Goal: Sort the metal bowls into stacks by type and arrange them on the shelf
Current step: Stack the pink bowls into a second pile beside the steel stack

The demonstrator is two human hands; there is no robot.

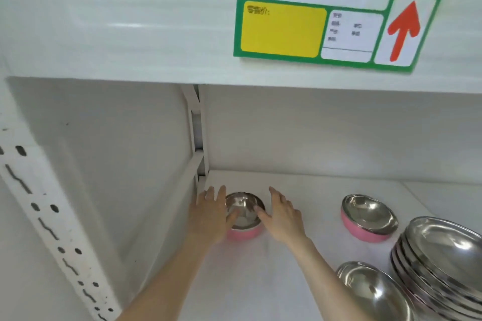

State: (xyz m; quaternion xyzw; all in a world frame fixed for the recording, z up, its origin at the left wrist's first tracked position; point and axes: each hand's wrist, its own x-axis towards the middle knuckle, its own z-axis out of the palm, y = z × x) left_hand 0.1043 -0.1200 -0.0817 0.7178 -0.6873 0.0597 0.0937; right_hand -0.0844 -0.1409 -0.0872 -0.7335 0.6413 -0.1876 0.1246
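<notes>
A pink-sided metal bowl (243,219) sits at the back left of the white shelf (300,190). My left hand (211,216) rests against its left side, thumb on the rim, fingers spread. Just right of the bowl is my right hand (280,216), fingers apart, thumb touching the rim. A second pink-sided bowl (369,217) stands to the right. A stack of several plain steel bowls (443,263) is at the far right, and a single plain steel bowl (375,292) lies in front of it.
The shelf's white upright with slots (39,216) stands at the left. The upper shelf's front edge (130,28) hangs overhead with a green and yellow price label (333,21). A white back wall closes the shelf.
</notes>
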